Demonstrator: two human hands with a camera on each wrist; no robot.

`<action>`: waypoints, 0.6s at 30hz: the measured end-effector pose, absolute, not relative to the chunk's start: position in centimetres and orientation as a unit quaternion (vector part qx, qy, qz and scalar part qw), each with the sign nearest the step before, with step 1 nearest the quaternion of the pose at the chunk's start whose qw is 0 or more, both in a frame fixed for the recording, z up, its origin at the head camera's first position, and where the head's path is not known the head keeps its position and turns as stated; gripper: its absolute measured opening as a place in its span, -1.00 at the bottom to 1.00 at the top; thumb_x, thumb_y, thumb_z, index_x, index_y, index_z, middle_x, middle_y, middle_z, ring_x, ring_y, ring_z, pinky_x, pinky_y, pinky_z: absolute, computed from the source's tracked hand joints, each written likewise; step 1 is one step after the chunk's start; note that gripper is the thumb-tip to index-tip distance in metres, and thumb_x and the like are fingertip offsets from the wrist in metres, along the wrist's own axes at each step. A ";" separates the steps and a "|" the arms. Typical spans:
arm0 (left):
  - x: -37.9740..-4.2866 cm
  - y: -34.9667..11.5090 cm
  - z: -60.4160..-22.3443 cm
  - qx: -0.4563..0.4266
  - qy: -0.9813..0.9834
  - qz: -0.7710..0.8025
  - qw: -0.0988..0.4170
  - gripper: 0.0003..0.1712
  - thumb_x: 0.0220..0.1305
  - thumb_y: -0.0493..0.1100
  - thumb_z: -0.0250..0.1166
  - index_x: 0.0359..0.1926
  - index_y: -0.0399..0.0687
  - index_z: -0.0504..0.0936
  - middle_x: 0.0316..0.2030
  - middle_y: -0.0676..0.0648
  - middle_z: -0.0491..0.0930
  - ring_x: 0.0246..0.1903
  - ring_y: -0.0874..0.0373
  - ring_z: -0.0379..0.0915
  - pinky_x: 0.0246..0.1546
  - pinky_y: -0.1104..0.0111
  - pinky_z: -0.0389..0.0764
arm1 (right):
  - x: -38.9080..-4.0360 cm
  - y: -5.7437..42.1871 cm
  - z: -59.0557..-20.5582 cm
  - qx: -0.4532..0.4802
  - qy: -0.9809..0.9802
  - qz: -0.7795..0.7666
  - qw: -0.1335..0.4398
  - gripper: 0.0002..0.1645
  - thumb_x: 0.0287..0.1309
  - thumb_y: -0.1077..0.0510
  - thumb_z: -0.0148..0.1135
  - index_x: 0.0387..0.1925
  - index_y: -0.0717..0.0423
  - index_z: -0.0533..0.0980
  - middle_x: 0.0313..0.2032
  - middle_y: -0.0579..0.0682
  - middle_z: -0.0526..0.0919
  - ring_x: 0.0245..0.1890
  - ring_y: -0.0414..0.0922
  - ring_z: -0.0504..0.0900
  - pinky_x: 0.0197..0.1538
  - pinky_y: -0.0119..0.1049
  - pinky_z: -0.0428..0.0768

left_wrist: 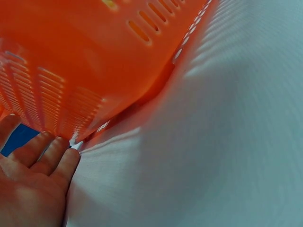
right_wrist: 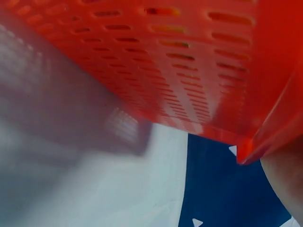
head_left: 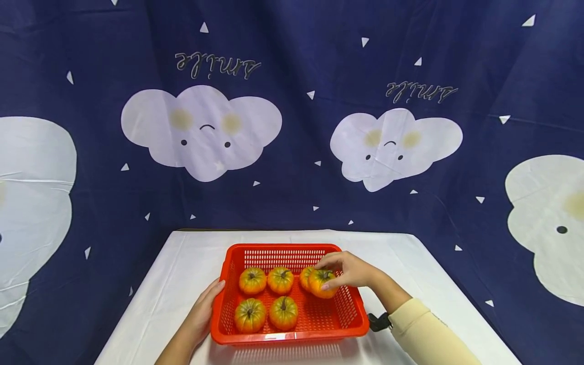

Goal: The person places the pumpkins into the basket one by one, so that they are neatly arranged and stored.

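A red plastic basket with slotted walls stands on the table, holding several small orange-green pumpkins. My right hand reaches over its right side and grips a pumpkin between thumb and fingers. This pumpkin partly covers another pumpkin behind it. At the back left are two pumpkins, one beside the other. Two more, a left pumpkin and a right pumpkin, lie toward the front. My left hand rests against the basket's left side, its fingers extended along the slotted wall.
A white cloth covers the table on both sides of the basket. Behind it hangs a dark blue curtain printed with clouds and small white triangles. A black strap sits at my right wrist, beside the basket's right rim.
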State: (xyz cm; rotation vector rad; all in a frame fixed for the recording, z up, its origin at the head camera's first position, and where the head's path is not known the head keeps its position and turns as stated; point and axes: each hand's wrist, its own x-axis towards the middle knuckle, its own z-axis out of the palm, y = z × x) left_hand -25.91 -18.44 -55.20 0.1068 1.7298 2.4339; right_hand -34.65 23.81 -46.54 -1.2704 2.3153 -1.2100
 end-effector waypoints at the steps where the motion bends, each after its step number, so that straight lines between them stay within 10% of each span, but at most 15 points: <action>1: -25.9 -18.4 -55.2 0.034 0.576 0.813 0.077 -0.22 0.64 0.08 0.03 0.62 -0.31 0.13 0.51 -0.38 0.22 0.46 -0.26 0.18 0.36 -0.02 0.36 | -34.5 23.7 -46.6 -0.435 0.797 -0.403 0.114 -0.43 0.17 0.03 0.60 0.19 0.09 0.69 0.12 -0.05 0.69 0.13 -0.05 0.66 0.24 -0.14 0.60; 18: -25.8 -18.4 -55.4 0.038 0.574 0.815 0.075 -0.22 0.65 0.07 0.02 0.61 -0.34 0.13 0.50 -0.41 0.22 0.45 -0.27 0.20 0.35 -0.01 0.39 | -31.9 19.8 -47.5 -0.502 0.849 -0.127 0.102 -0.36 0.06 -0.32 0.59 0.07 -0.08 0.73 0.02 -0.31 0.69 0.09 -0.31 0.59 0.22 -0.29 0.57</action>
